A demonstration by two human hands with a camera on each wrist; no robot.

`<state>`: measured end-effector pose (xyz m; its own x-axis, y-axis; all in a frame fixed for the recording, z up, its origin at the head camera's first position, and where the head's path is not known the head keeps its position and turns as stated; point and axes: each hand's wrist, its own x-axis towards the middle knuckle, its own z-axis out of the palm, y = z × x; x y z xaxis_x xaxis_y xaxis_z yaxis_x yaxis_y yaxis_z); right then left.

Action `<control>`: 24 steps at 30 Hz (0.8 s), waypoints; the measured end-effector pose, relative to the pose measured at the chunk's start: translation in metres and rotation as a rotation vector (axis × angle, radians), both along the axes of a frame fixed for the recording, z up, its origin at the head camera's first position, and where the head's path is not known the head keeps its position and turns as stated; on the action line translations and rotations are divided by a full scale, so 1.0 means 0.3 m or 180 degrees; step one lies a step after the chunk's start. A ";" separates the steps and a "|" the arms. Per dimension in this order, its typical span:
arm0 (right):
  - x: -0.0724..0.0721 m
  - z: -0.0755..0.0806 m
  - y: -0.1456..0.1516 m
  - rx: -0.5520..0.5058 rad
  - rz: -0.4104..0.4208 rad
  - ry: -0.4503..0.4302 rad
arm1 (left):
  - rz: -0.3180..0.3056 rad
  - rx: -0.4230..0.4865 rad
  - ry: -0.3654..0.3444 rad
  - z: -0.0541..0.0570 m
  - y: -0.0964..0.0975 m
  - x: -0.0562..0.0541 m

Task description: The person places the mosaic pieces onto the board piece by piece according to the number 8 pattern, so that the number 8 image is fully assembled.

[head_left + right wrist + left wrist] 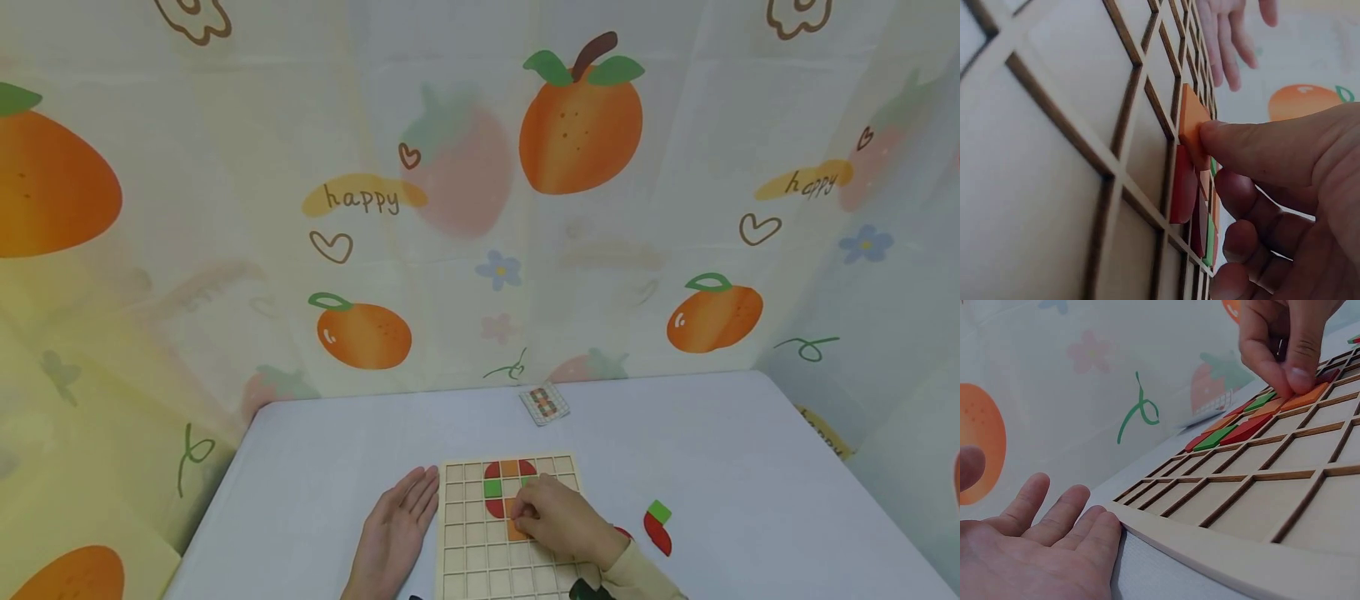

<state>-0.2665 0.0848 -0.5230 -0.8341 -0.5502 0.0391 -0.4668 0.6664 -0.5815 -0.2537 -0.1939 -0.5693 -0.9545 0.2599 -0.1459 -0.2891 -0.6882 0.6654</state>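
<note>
A wooden grid board [454, 558] lies on the table with red rounded, green square and orange square tiles in its upper middle cells. Thumb and forefinger of my right hand [562, 518] pinch an orange square tile [1191, 122] at the lower end of this coloured group. That tile sits at its cell, beside a red rounded tile [1183, 187]; whether it lies fully flat is hard to tell. My left hand [397, 529] rests palm up at the board's left side, fingers straight and fingertips against the edge. It holds nothing.
Right of the board lie a loose green square tile [659, 511] and red rounded tiles [657, 535]. Another red piece [622, 532] peeks out by my right wrist. Patterned cards [544, 404] lie near the table's back edge, before a fruit-print curtain [450, 317].
</note>
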 end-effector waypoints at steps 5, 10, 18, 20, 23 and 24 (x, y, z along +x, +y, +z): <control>0.007 -0.003 0.002 0.0029 -0.0017 -0.0006 | -0.0005 0.0001 0.0008 -0.002 0.000 -0.001; 0.000 -0.003 0.011 -0.0125 0.0020 -0.0135 | -0.0041 0.0024 0.0020 -0.003 -0.002 -0.001; -0.019 0.063 0.057 -0.0645 0.0056 -0.0437 | -0.0051 -0.0001 0.0042 -0.003 -0.002 0.001; -0.017 0.085 0.075 -0.0744 0.0118 -0.0396 | -0.0035 -0.0008 0.0036 -0.003 -0.001 0.000; -0.012 0.118 0.104 -0.0805 0.0106 -0.0375 | -0.0025 -0.0027 0.0045 -0.002 0.000 0.000; -0.010 0.129 0.114 -0.0800 0.0073 -0.0380 | -0.0021 -0.0029 0.0041 -0.002 0.001 0.000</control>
<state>-0.2695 0.1190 -0.4843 -0.8285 -0.5544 0.0788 -0.3982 0.4844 -0.7790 -0.2538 -0.1937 -0.5698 -0.9546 0.2650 -0.1361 -0.2851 -0.6803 0.6753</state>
